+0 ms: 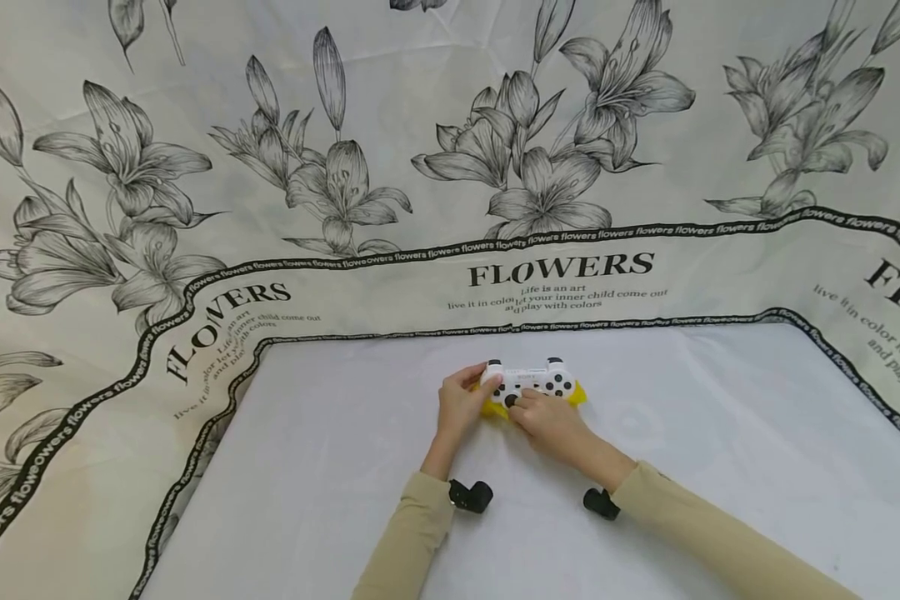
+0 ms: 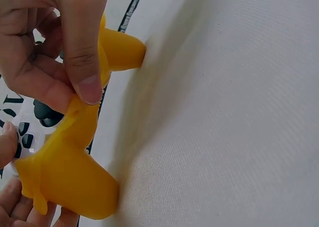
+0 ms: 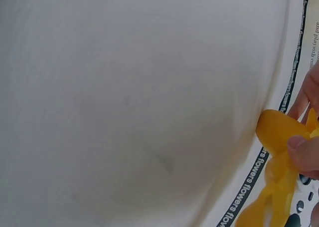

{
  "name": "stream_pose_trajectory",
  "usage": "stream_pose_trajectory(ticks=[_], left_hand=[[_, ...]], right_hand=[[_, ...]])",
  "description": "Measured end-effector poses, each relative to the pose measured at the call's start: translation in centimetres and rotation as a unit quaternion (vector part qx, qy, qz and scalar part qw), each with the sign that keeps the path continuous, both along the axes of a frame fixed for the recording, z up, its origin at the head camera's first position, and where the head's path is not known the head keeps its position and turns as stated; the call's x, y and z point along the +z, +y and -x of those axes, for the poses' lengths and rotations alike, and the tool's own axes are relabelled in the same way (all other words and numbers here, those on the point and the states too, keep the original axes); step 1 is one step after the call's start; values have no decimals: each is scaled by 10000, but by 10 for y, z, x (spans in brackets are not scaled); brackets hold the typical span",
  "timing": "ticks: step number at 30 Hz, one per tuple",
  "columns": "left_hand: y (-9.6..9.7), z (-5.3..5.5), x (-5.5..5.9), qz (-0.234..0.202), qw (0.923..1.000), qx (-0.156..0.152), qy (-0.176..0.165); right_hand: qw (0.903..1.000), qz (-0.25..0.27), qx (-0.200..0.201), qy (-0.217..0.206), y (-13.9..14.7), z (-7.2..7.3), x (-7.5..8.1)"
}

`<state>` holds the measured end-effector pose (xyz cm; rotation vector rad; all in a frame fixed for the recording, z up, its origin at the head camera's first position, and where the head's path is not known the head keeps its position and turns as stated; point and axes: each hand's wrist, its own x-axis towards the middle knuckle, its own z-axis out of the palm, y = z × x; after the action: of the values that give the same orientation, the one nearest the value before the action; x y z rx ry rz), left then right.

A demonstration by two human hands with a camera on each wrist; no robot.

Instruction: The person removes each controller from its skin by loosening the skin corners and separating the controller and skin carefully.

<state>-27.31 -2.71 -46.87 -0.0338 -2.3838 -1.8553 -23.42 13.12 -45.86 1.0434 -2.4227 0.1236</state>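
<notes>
A white game controller (image 1: 527, 379) with black buttons and sticks sits in a yellow rubbery cover (image 1: 579, 395) near the back of the table. My left hand (image 1: 461, 402) grips the controller's left end, its thumb by the direction buttons. In the left wrist view, that hand's fingers (image 2: 27, 207) lie behind the cover's left grip. With thumb and bent fingers, my right hand (image 1: 557, 423) pinches the cover's near edge beside the left stick (image 2: 47, 113). The right wrist view shows the cover (image 3: 280, 172) and the left thumb (image 3: 303, 154) against it; most of the right hand is out of that view.
A white cloth covers the table (image 1: 330, 467). Behind and along both sides hangs a curtain (image 1: 390, 300) printed with lilies and lettering. A black wrist device (image 1: 472, 497) sits by the left cuff, and another black device (image 1: 602, 503) by the right cuff.
</notes>
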Motion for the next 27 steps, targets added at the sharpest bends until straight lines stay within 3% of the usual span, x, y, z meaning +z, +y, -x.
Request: stream_pose_trajectory(ticks=[11, 17, 22, 27], left_hand=[[-2, -1, 0, 98, 9999, 82, -96], [-2, 4, -3, 81, 9999, 95, -26], [-1, 4, -4, -34, 10000, 11, -37], [-2, 2, -6, -151, 9998, -141, -48]], right_hand=[[10000, 45, -3, 57, 5, -6, 3], [9994, 161, -313, 30, 0, -1, 6], [9976, 522, -445, 34, 1, -2, 6], [9942, 892, -533, -266, 9, -3, 10]])
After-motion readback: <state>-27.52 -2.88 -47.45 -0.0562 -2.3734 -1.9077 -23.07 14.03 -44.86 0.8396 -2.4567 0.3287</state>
